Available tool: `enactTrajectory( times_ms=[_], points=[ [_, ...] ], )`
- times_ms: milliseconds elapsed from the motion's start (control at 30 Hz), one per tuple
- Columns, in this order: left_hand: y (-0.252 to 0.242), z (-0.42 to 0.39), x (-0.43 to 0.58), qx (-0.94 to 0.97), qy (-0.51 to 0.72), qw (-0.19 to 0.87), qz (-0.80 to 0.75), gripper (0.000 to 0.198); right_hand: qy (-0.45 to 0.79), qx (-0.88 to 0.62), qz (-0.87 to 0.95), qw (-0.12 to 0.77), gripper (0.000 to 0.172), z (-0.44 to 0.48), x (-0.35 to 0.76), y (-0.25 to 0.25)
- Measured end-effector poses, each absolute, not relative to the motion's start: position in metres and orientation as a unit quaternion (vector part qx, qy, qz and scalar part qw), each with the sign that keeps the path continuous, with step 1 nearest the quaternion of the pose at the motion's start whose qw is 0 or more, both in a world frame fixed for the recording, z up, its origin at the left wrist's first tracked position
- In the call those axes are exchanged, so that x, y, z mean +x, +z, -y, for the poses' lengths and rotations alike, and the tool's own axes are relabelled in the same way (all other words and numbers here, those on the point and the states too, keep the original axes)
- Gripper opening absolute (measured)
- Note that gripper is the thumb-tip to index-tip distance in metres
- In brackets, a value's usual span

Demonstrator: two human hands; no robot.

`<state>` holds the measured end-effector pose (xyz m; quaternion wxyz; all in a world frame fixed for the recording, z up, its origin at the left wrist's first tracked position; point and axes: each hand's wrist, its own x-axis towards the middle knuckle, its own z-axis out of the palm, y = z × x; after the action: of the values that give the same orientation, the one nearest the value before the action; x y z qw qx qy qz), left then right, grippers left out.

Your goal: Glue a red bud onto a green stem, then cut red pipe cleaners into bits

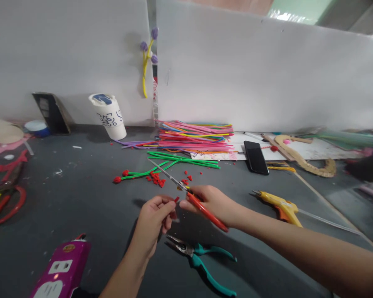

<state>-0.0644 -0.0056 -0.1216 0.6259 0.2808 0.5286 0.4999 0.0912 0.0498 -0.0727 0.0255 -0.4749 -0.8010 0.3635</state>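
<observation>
Forearms (pixel 276 240) are slanting inward at lower centre, left grip (pixel 152 216) pinching a short red strip (pixel 176 199), right grip (pixel 216 202) clasping orange-handled scissors (pixel 206 211).

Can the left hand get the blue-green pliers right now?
Probably yes: the pliers lie close beside the left hand, and nothing seems to be between them. But that hand is pinching a small red piece, so it would likely need to put that down first.
</observation>
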Motion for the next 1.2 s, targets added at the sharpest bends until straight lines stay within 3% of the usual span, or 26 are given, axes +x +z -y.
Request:
enactTrajectory(
  times_ms=[133, 233, 1200],
  points=[
    [-0.120, 0.005, -0.068, 0.274, 0.535, 0.589, -0.540, 0.016, 0.351, -0.462, 0.810, -0.090, 0.047, -0.041, 0.108, -0.061],
    [-0.120, 0.005, -0.068, 0.278, 0.546, 0.569, -0.548, 0.015, 0.355, -0.460, 0.803, -0.129, 0.054, -0.034, 0.113, -0.059],
    [-0.119, 0.005, -0.066, 0.282, 0.532, 0.576, -0.553, 0.016, 0.387, -0.441, 0.801, -0.121, 0.054, -0.030, 0.108, -0.069]
  ],
)
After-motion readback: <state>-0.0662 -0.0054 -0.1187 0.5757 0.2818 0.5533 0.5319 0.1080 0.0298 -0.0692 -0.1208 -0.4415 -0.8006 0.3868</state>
